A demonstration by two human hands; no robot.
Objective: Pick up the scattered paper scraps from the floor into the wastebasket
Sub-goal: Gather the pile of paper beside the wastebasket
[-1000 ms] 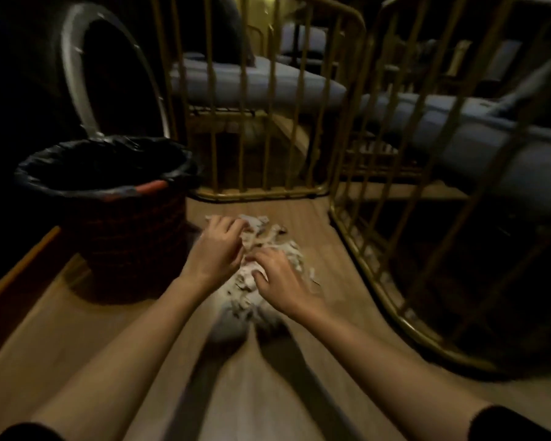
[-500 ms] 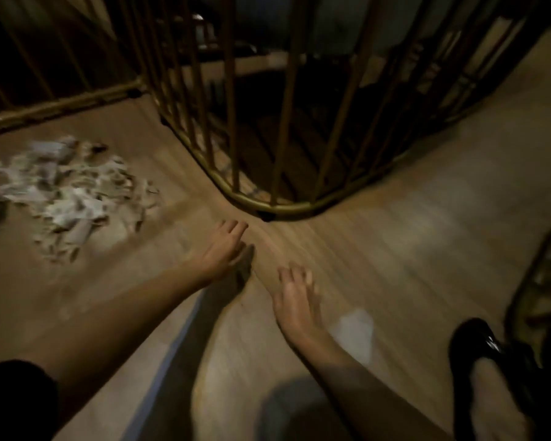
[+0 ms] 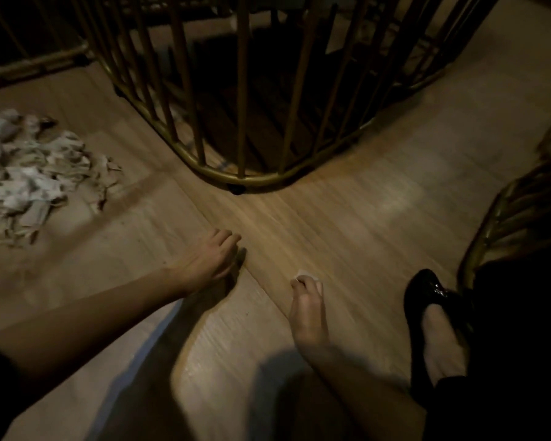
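Observation:
A heap of torn white and brown paper scraps (image 3: 32, 173) lies on the wooden floor at the left edge. My left hand (image 3: 212, 259) rests low over bare floor in the middle, fingers loosely curled, holding nothing. My right hand (image 3: 307, 300) is down on the floor to its right, fingers pinched on a small white paper scrap (image 3: 309, 279) that peeks out at the fingertips. The wastebasket is out of view.
A curved gold metal railing (image 3: 245, 178) with vertical bars stands just beyond my hands. Another gold frame (image 3: 503, 218) curves at the right edge. A foot in a black flat shoe (image 3: 433, 316) is planted at the lower right.
The view swung right, away from the wastebasket and the heap. Both hands left the heap. My right hand closed its fingers on the lone white scrap that lay by it half a second ago.

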